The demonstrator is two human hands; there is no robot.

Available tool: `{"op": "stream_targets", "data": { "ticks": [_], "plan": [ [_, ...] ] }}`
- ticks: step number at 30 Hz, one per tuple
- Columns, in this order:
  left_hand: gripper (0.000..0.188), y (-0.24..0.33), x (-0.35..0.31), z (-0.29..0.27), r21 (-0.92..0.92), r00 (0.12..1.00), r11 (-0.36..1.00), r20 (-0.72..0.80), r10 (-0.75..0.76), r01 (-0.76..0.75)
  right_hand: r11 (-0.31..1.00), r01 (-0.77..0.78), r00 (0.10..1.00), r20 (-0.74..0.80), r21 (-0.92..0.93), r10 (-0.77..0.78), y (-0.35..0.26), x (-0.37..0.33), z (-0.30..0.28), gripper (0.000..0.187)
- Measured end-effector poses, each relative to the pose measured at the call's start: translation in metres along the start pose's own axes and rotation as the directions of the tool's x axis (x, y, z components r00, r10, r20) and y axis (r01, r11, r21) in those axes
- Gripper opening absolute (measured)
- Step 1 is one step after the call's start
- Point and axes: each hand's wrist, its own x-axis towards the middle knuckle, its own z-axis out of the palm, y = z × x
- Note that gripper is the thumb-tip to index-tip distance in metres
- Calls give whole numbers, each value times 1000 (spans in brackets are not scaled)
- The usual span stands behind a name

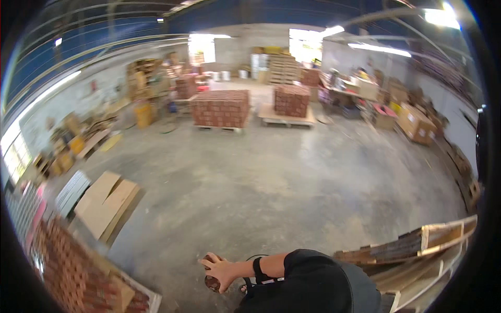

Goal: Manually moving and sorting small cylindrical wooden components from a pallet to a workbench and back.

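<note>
Right hand holds a brown rounded piece over the floor

The right hand (224, 272) grips a brown rounded piece (211, 283) at the lower middle of the view, above the bare concrete floor (250, 193). The fingers spread wide and curl around it; blur and the hand itself hide too much to tell its exact shape. Its dark, slightly shiny surface suggests something hard and stiff, perhaps a little slippery, though its weight is anyone's guess. A broad hold around the sides, with the thumb opposing the fingers, should suit it best.

The arm reaches leftward across the front of the body from a black sleeve (313, 284), the forearm nearly level and a black wristband (258, 268) just behind the hand. The left hand is out of view. Stacked reddish-brown blocks (68, 266) stand to the left, with flattened cardboard (102, 203) beyond them; a wooden crate (443, 237) sits to the right.
</note>
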Motion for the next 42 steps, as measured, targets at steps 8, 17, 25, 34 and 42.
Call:
{"op": "stream_targets", "data": {
  "ticks": [8, 17, 25, 34, 42],
  "plan": [
    [83, 135, 172, -19, 68, 877, 883, 173, 448, -465, 928, -355, 930, -56, 116, 363, 88, -41, -37, 83],
    [86, 232, 290, -3, 6, 667, 697, 296, 684, -717, 825, -539, 826, -88, 168, 557, 127, -24, -56, 85],
    [89, 285, 398, -3, -70, 514, 564, 332, 791, -823, 785, -593, 784, -91, 180, 614, 151, 43, -88, 85],
    [92, 246, 480, -20, -165, 605, 691, 370, 705, -704, 892, -447, 828, -343, 74, 443, 191, 162, -89, 73],
    [98, 52, 365, -80, -198, 934, 943, 293, -202, 266, 864, -462, 824, -264, 199, 501, 241, 240, -150, 86]
  ]
}}
